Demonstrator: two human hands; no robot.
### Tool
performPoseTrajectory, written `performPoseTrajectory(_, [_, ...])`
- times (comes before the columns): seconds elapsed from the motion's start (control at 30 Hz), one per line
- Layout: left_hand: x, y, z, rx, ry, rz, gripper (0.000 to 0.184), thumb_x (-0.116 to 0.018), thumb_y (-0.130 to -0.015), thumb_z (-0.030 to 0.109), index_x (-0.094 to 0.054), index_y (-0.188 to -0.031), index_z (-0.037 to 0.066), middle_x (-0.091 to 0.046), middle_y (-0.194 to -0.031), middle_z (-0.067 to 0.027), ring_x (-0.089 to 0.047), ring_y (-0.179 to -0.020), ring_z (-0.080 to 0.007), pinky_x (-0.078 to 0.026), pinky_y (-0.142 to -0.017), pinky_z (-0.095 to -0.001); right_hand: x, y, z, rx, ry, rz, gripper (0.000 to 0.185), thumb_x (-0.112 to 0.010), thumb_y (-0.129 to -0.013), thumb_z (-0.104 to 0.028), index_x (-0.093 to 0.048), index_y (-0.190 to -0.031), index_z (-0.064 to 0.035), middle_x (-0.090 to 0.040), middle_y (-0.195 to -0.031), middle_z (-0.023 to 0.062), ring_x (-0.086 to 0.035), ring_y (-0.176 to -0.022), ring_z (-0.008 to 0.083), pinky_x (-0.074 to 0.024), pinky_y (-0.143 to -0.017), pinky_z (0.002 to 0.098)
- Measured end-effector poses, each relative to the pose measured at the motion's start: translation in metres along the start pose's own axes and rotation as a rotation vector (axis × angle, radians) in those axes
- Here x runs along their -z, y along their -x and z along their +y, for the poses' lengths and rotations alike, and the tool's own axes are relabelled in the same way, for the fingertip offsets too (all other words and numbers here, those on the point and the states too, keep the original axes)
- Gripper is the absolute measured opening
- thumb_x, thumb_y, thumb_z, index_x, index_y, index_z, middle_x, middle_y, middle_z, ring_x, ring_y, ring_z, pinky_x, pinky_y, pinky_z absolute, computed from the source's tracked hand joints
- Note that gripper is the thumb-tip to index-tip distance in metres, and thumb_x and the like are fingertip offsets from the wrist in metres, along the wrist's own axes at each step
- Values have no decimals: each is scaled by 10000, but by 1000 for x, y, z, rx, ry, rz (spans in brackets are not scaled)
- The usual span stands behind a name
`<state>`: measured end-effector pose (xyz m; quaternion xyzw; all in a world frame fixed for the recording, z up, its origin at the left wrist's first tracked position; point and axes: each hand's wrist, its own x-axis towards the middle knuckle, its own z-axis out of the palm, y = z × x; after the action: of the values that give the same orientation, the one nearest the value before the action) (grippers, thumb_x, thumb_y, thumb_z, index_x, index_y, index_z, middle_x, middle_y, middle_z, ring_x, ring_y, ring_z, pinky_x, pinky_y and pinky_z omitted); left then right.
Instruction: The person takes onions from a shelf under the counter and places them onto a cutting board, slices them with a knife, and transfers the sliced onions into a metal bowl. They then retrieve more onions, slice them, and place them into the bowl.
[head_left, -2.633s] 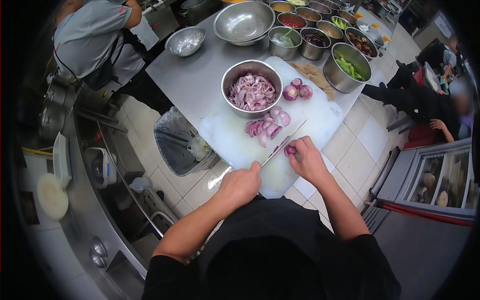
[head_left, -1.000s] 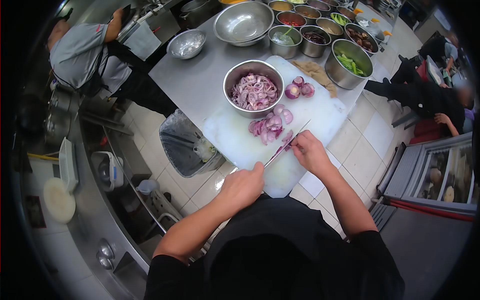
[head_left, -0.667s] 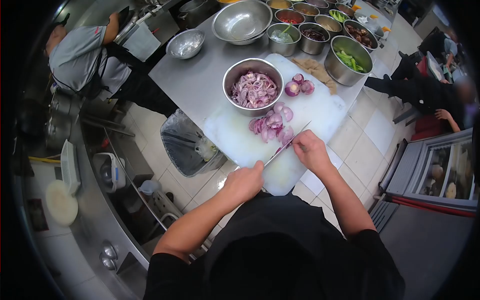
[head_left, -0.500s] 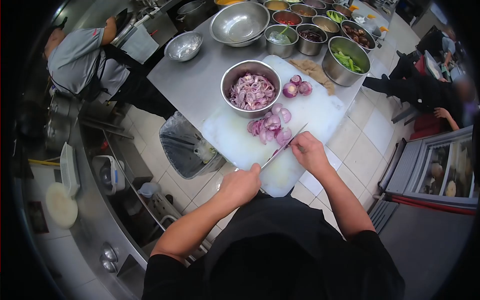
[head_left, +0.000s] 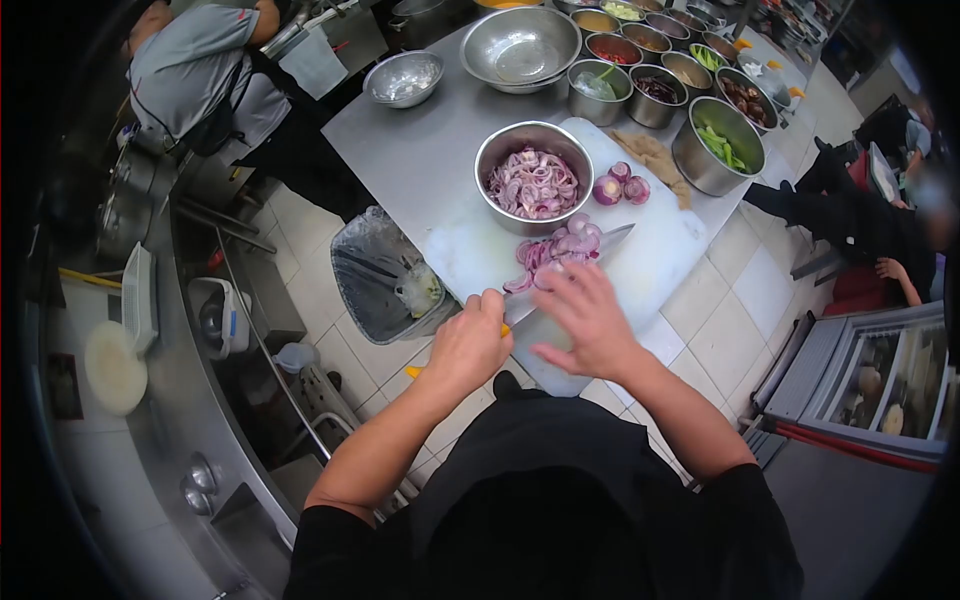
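Observation:
My left hand (head_left: 468, 342) is wrapped round the yellow handle of a kitchen knife (head_left: 618, 236). Its blade lies slanting along the near side of a pile of sliced red onion (head_left: 568, 245) on the white cutting board (head_left: 655, 245). My right hand (head_left: 592, 325) is open, fingers spread, close to the blade and the near slices; it partly hides the blade, and whether it touches them I cannot tell. Beyond the pile stands a steel pot (head_left: 488, 205) holding many onion slices (head_left: 532, 182). A few unsliced onion pieces (head_left: 608, 189) rest to its right.
Steel containers, one with cut greens (head_left: 720, 148), crowd the table's far right. Metal bowls (head_left: 405, 80) stand at the back left. A brown cloth (head_left: 655, 160) touches the board. Below the table's left edge is a lined bin (head_left: 365, 285). A person (head_left: 200, 85) works at left.
My right hand has gone from pinching near the blade to spreading open. The knife has shifted up and right against the sliced onion. The whole view has moved slightly.

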<state>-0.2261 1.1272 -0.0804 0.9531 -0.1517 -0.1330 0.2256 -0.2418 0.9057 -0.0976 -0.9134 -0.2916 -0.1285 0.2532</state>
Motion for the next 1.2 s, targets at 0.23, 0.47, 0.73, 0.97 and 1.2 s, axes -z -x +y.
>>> performPoseTrajectory(0.23, [32, 45, -30, 8, -11, 40, 388, -760, -820, 167, -495, -1062, 20, -598, -1032, -238, -649, -897, -458, -533, -771, -518, -32, -15, 19, 6, 113, -209, 922, -641, -840, -676, -457, -1487, -45, -359, -1610, 141, -216, -1506, 451, -132, -1201, 645])
performPoseTrajectory(0.47, [75, 118, -61, 81, -11, -33, 383, -732, -801, 113, -539, -1132, 92, -660, -1024, -176, -671, -904, -403, -547, -770, -486, -11, -10, 84, -48, 88, 85, 602, -741, -867, -359, -569, -1337, -25, -533, -1429, 173, -452, -1317, 453, -328, -1093, 598])
performPoseTrajectory(0.73, [-13, 42, -23, -131, 76, -454, 226, -509, -983, 234, -591, -1149, 104, -685, -844, -190, -680, -825, -401, -526, -774, -504, 7, -47, 200, -776, -56, 167, 411, -790, -819, -249, -663, -1082, 39, -693, -1006, 220, -662, -952, 390, -519, -857, 471])
performPoseTrajectory(0.97, [-10, -11, -19, 138, 256, -401, 259, -468, -1013, 280, -530, -1129, 56, -660, -913, -308, -631, -923, -512, -476, -847, -582, 34, 0, 116, -683, -214, 293, 353, -801, -776, -104, -629, -1067, -4, -619, -1030, 172, -640, -923, 345, -542, -805, 407])
performPoseTrajectory(1.2, [14, 17, 15, -38, 65, -248, 159, -494, -991, 173, -498, -1056, 27, -661, -816, -266, -641, -800, -493, -483, -724, -589, 1, 50, 64, -315, -61, 309, 307, -774, -738, -5, -617, -1000, -36, -565, -1057, 150, -586, -1000, 339, -525, -850, 401])
